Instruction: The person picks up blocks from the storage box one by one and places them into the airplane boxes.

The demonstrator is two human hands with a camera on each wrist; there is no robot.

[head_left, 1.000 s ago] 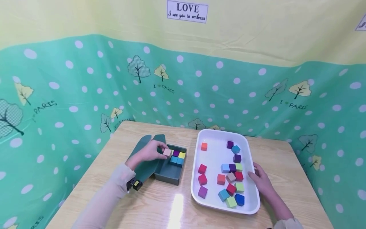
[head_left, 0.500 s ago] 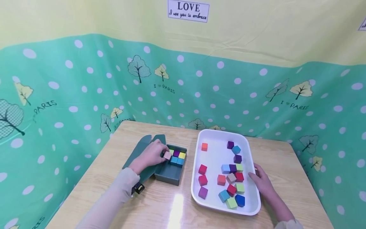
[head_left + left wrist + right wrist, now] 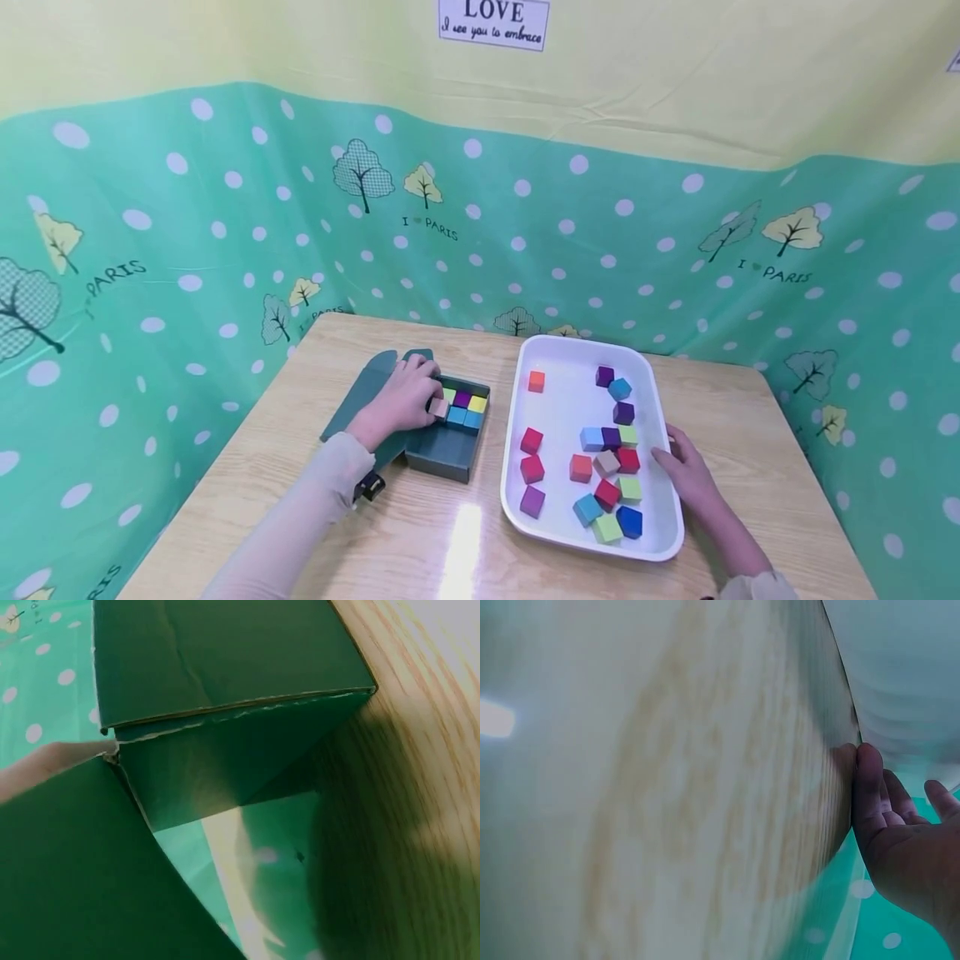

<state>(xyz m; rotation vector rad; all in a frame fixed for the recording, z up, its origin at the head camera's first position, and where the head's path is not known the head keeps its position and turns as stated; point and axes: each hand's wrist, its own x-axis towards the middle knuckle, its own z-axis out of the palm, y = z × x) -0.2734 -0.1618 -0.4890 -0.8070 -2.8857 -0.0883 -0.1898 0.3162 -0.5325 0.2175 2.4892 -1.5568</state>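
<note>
My left hand (image 3: 405,396) holds a beige cube (image 3: 439,408) at the left side of a small dark green box (image 3: 442,465). In the box, beside it, sit a light green cube (image 3: 449,395), a purple one, a yellow one and two blue ones. The left wrist view shows the box's outer wall (image 3: 225,750) and open lid (image 3: 82,870), with the fingers mostly hidden. My right hand (image 3: 688,473) grips the right rim of a white tray (image 3: 555,354), thumb over the edge. In the right wrist view its fingers (image 3: 870,780) lie against the tray's outside.
Several loose cubes in red, orange, purple, blue, green and beige lie scattered in the tray, such as a dark blue cube (image 3: 630,522). The box's lid (image 3: 360,400) spreads to the left on the wooden table (image 3: 405,550). A patterned cloth (image 3: 525,208) hangs behind.
My left hand has moved slightly right and the beige cube has gone down into the box, level with the cubes beside it. The right hand has stayed at the tray's rim.
</note>
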